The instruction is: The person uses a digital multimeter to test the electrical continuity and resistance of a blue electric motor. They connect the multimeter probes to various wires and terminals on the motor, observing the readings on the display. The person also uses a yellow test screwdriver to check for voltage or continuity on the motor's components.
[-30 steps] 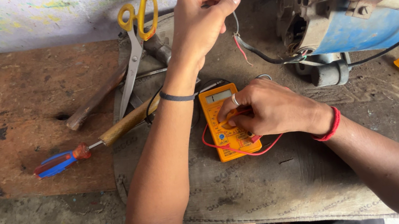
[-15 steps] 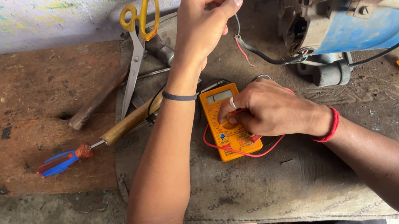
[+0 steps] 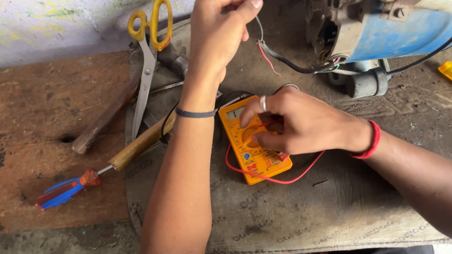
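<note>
The right hand (image 3: pixel 292 122) is resting closed on the dial of the orange multimeter (image 3: pixel 253 144) lying on the grey mat (image 3: pixel 312 210). The left hand (image 3: pixel 219 28), just above, is pinching thin wires (image 3: pixel 264 48) from the blue motor (image 3: pixel 401 8). Yellow-handled scissors (image 3: pixel 148 54) are lying nearby to the left.

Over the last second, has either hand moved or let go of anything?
Almost nothing changed. The left hand still pinches the thin wires coming from the blue motor, raised at the same spot. The right hand stays on the orange multimeter, fingers at its dial. The scissors, screwdrivers and wooden-handled tools lie where they were.
</note>
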